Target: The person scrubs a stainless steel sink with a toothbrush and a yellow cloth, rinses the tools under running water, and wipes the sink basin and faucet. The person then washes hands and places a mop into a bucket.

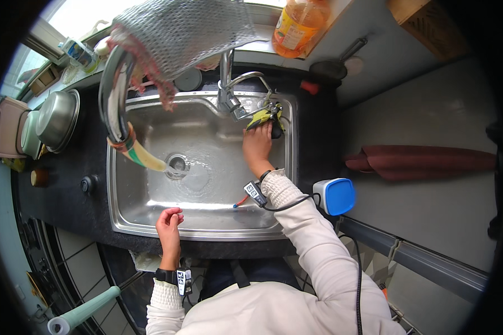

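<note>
My right hand (pixel 257 144) reaches into the back right corner of the steel sink (pixel 201 234). Its fingers touch a yellow-and-black cloth-like item (pixel 260 118) beside the small chrome tap; the fingertips are partly hidden there. Over the sink's front rim, my left hand (pixel 169 226) hovers with loosely curled fingers and nothing visible in it. Water runs from a pale hose end (pixel 144 155) on the large curved chrome faucet (pixel 116 92) and lands beside the drain (pixel 178 163). A small red-and-blue item (pixel 239 202) lies near the sink's front wall.
A grey mesh cloth (pixel 188 37) hangs over the faucet, close to the camera. Metal bowls (pixel 56 119) stand left on the black counter (pixel 67 188). A blue-lidded tub (pixel 339 196) sits right of the sink. An orange bottle (pixel 295 33) stands on the sill. Cables run from both wrists.
</note>
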### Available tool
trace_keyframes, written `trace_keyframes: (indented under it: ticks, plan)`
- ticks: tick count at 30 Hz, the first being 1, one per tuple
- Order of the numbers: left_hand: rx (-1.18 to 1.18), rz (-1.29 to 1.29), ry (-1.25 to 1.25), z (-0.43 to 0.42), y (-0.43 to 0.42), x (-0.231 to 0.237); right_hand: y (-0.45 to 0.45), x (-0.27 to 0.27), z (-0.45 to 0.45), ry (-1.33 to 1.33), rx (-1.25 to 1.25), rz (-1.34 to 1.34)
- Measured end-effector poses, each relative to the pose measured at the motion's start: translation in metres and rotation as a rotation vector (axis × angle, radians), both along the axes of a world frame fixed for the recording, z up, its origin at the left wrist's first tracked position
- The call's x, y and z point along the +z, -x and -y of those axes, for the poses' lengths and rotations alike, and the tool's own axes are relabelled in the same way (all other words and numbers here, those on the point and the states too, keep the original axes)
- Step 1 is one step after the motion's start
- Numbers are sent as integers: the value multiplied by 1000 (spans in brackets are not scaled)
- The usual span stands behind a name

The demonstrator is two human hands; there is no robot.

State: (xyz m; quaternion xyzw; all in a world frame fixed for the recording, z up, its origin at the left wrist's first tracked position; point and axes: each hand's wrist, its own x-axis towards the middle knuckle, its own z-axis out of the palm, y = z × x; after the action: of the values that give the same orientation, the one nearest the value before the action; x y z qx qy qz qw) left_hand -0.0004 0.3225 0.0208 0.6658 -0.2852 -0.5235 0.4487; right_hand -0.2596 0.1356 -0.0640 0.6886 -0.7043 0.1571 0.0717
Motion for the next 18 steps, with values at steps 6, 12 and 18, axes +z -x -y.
trace_keyframes:
  ticks: [6,12,18]
  plan:
    - [-35,10,-23,18,20,2,-5,-10,-3,54,-35,10]
    - [-56,43,17,20,18,11,23,17,7,64,-239,132]
    - [-22,79,5,1,-8,10,41,12,18,70,-253,-3]
